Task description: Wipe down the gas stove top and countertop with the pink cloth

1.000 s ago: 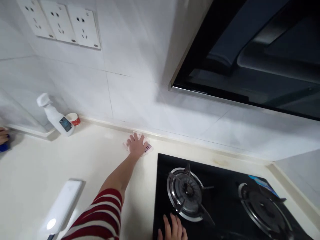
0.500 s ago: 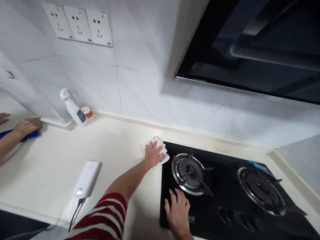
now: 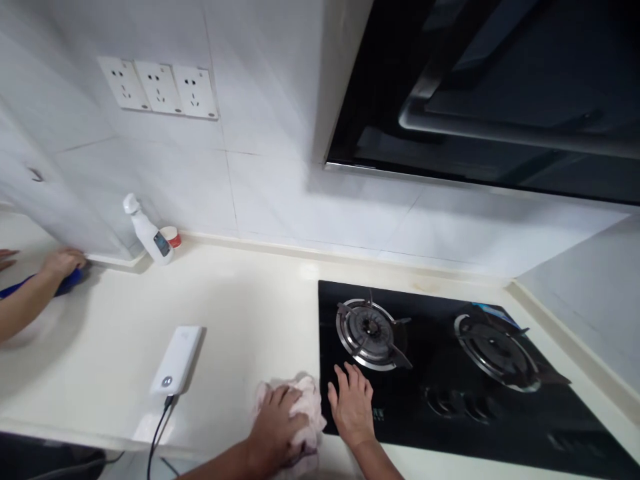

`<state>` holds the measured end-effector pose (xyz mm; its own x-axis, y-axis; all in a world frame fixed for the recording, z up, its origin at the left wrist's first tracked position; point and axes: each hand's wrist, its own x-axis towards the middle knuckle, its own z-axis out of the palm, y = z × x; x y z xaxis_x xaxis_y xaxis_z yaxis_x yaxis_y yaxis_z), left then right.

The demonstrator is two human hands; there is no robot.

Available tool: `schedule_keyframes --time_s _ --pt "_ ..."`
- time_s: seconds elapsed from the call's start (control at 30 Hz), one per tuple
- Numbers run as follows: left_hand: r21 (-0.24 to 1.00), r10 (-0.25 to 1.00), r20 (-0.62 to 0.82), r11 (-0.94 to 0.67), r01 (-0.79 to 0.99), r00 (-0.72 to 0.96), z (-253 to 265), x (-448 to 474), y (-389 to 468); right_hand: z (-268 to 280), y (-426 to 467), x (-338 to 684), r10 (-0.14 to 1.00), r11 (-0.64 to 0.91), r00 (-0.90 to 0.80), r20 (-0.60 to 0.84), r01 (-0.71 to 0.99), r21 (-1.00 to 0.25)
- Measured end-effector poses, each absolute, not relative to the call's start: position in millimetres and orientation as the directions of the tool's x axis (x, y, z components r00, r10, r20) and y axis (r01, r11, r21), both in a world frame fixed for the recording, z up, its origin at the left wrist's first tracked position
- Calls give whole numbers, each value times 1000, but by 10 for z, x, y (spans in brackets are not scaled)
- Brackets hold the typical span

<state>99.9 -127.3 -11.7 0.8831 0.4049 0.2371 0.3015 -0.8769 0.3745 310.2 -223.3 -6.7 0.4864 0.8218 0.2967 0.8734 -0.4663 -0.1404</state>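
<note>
My left hand [image 3: 276, 427] presses down on a crumpled pale pink cloth [image 3: 311, 403] on the countertop, fingers curled over it. The cloth lies near the counter's front edge, just left of the gas stove's corner. On the black glass of the gas stove [image 3: 420, 347], my right hand [image 3: 353, 405] rests with its fingers spread and nothing in them. It is in front of the left burner [image 3: 371, 327].
A white power bank [image 3: 177, 360] with a black cable lies on the counter. Against the wall stand a white spray bottle [image 3: 153, 237] and a red-and-white cup [image 3: 171, 236]. Another person's hand [image 3: 63, 263] is on a blue cloth [image 3: 70, 283] at far left. A range hood [image 3: 475, 100] overhangs the stove.
My left hand has drawn the cloth from the stove's back left corner toward the counter's front edge. My right hand stays on the stove. The view has shifted slightly.
</note>
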Motion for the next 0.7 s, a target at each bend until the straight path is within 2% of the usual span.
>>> schedule_keyframes --time_s 0.13,0.2,0.23,0.33,0.47,0.57,0.7 --pt "552 632 251 -716 428 734 175 1354 -786 -49 -2213 3110 823 -464 489 291 872 -153" --pt "564 769 236 -606 561 594 419 1794 -359 -32 -2206 3113 822 -469 496 279 869 -161" --pt "556 788 240 -590 586 566 530 2049 -135 -24 -2203 3115 823 -470 498 273 867 -165" --pt "534 790 249 -594 601 560 746 2835 453 -16 -2200 3122 820 -478 508 263 861 -173" --pt "485 744 199 -640 596 638 732 3646 814 -47 -2209 3148 818 -475 508 271 861 -182" --pt "430 694 135 -684 589 707 584 3926 792 -45 -2215 3158 822 -466 503 268 864 -193" --pt "358 661 119 -724 589 741 408 3847 648 15 -2206 3150 823 -477 518 234 853 -213"
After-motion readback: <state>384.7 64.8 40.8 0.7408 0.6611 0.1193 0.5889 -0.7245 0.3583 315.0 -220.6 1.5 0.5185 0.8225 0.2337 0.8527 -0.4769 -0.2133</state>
